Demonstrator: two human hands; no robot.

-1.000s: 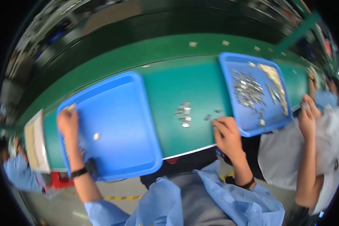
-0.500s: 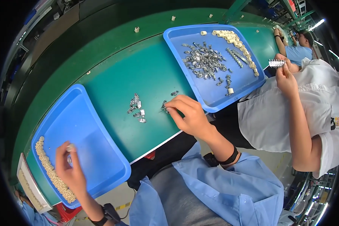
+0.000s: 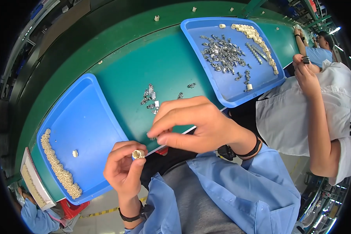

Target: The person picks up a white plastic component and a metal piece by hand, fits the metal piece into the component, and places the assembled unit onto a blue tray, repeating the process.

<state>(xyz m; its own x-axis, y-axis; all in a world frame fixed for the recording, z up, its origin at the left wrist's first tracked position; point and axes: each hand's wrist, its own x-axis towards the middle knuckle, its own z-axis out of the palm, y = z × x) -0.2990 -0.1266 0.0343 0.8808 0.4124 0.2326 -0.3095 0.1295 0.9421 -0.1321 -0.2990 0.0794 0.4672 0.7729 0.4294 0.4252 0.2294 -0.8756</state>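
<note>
Left hand [image 3: 123,168]: closed, gripping one cream sleeve [image 3: 138,154] between thumb and fingers, by the near edge of the worktop [image 3: 123,68]. Risk: sleeve could roll or slip, being short, round and pinched at its sides; so near the edge, a drop might well miss the worktop.

Right hand [image 3: 206,124]: just beside, fingertips drawn together on a small part [image 3: 152,137], mostly hidden, kind uncertain. Risk: a hold by the tips alone could let it fall.

Cream sleeve, appearance: smooth, thick-walled; open end facing up, inner outline uneven; remainder covered by fingers.

Metal clips [image 3: 148,96], on worktop beyond the right hand: silver, angular, loosely clustered; two more lie apart to the right. Risk: a low sweep of that hand could scatter them.

Left blue tray [image 3: 89,113]: cream rings [image 3: 60,169] banded along its left wall; one cream piece [image 3: 75,153] alone.

Right blue tray [image 3: 224,99], farther: heap of silver clips [image 3: 224,54]; cream sleeves [image 3: 257,38] lined along the far and right walls.
</note>
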